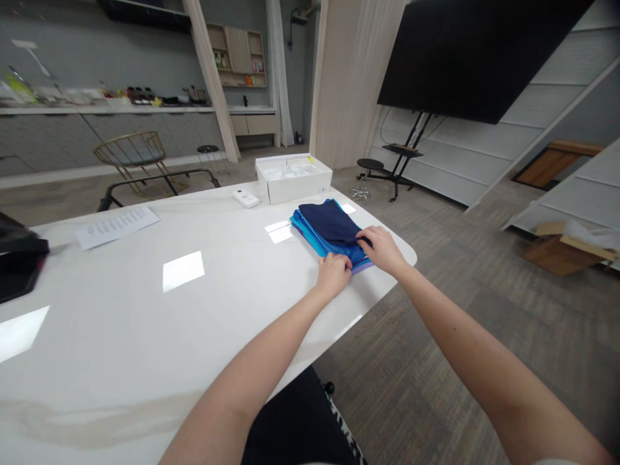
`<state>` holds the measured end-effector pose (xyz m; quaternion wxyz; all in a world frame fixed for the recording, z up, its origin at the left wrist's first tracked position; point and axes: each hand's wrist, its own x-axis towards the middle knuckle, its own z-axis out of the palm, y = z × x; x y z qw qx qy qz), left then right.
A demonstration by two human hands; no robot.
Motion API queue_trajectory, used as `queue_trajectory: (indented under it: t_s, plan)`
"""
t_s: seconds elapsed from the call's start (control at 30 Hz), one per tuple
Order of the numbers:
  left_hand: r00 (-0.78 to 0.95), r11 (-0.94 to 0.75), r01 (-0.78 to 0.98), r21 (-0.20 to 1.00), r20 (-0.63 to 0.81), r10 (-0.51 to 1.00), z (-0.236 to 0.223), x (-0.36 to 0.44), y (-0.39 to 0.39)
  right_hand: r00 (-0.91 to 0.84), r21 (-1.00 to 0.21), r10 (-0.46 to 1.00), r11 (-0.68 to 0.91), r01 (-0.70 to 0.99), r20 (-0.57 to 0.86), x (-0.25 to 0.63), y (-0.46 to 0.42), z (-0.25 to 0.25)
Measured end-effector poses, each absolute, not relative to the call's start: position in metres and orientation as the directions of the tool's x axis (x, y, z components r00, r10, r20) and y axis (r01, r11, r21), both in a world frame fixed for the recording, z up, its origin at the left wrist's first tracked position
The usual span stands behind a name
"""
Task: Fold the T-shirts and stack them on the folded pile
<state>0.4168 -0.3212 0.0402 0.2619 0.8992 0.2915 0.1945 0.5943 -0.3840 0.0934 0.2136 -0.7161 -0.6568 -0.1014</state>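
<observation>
A small stack of folded cloths lies near the right end of the white table. A dark navy cloth is on top, with lighter blue cloths and a purple edge beneath. My left hand is closed on the near edge of the stack, fingers curled onto the blue layers. My right hand pinches the near corner of the navy cloth.
An open white box stands behind the stack, with a small white device to its left. A printed sheet lies at the far left and a black object at the left edge. Beyond are chairs, stools and a large screen on a stand.
</observation>
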Motion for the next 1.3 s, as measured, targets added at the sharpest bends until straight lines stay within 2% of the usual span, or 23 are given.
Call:
queue_trajectory:
  t_s: [0.1,0.2,0.27,0.33,0.47,0.6,0.67,0.8,0.83,0.9,1.0,1.17,1.3]
  plan:
    - [0.834,-0.783,0.353,0.512,0.207,0.511,0.039,0.398,-0.328,0.078,-0.178,0.932,-0.014,0.984,0.354,0.590,-0.388,0.094]
    - [0.868,-0.806,0.298,0.512,0.206,0.452,0.036,0.376,-0.328,0.051,-0.269,0.964,0.022,0.963,0.260,0.587,-0.395,0.084]
    - [0.880,-0.800,0.274,0.533,0.198,0.432,0.035,0.361,-0.326,0.139,-0.316,0.926,-0.022,0.949,0.351,0.588,-0.398,0.075]
    - [0.882,-0.787,0.275,0.552,0.182,0.435,0.034,0.344,-0.324,0.236,-0.312,0.872,-0.102,0.945,0.429,0.589,-0.400,0.066]
    - [0.866,-0.742,0.320,0.589,0.136,0.481,0.034,0.301,-0.322,0.289,-0.280,0.894,-0.197,0.940,0.343,0.586,-0.398,0.054]
    - [0.829,-0.702,0.390,0.596,0.103,0.549,0.033,0.248,-0.316,0.342,-0.207,0.779,-0.272,0.940,0.525,0.566,-0.383,0.058]
    - [0.804,-0.683,0.428,0.592,0.095,0.586,0.032,0.221,-0.311,0.292,-0.140,0.802,-0.257,0.956,0.522,0.546,-0.370,0.063]
    - [0.699,-0.606,0.542,0.582,0.088,0.710,0.031,0.165,-0.299,0.109,-0.057,0.882,-0.093,0.994,0.458,0.476,-0.342,0.063]
    - [0.662,-0.579,0.577,0.577,0.084,0.744,0.031,0.150,-0.296,0.047,-0.085,0.896,-0.010,0.996,0.442,0.451,-0.334,0.060]
    - [0.588,-0.523,0.644,0.559,0.076,0.805,0.030,0.119,-0.291,-0.078,-0.216,0.922,0.170,0.961,0.379,0.395,-0.318,0.052]
    - [0.470,-0.437,0.736,0.516,0.074,0.879,0.028,0.067,-0.283,-0.212,-0.419,0.937,0.317,0.851,0.277,0.303,-0.292,0.039]
    - [0.246,-0.258,0.851,0.458,0.086,0.965,0.030,-0.038,-0.283,-0.444,-0.514,0.873,0.480,0.711,0.200,0.159,-0.248,0.026]
    - [0.004,-0.044,0.926,0.374,0.109,0.994,0.031,-0.134,-0.290,-0.575,-0.558,0.801,0.559,0.614,0.169,0.054,-0.217,0.019]
